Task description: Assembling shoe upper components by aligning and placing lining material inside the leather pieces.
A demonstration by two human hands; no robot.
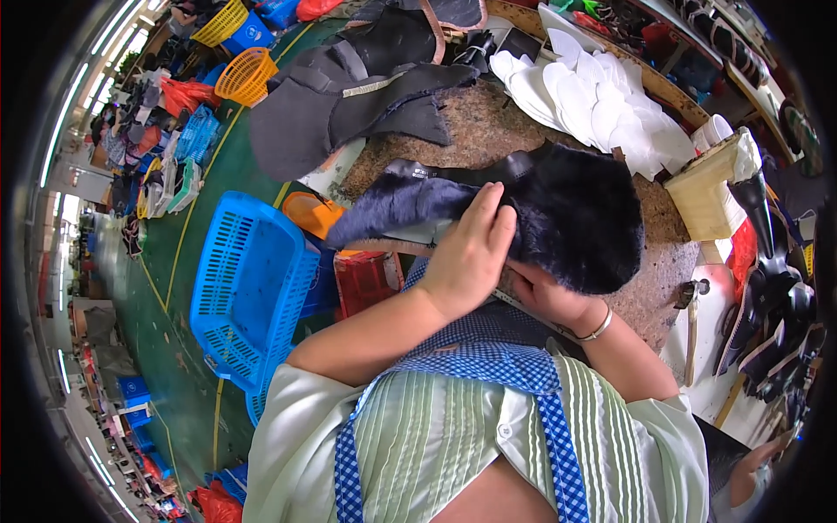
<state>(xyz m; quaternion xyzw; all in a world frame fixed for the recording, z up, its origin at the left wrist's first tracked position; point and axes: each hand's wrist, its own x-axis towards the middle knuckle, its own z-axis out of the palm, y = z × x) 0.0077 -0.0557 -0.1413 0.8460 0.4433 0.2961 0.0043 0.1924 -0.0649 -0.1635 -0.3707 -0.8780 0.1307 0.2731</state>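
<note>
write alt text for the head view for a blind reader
A person's bare hands hold a dark navy furry piece at a speckled brown worktop. Beyond lie flat white rounded pieces; a blue plastic slotted basket is to the left.

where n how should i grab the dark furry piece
Probably pinch the dark furry piece by its rounded right edge, coming from the right: that edge is free, while the left hand covers the middle and the right hand the near edge.

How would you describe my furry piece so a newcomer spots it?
Find the speckled worktable, right of the blue basket. At its near edge, your left hand and right hand touch the furry piece. Dark plush sets it apart from the white pieces; being handled, from the grey pile.
</note>
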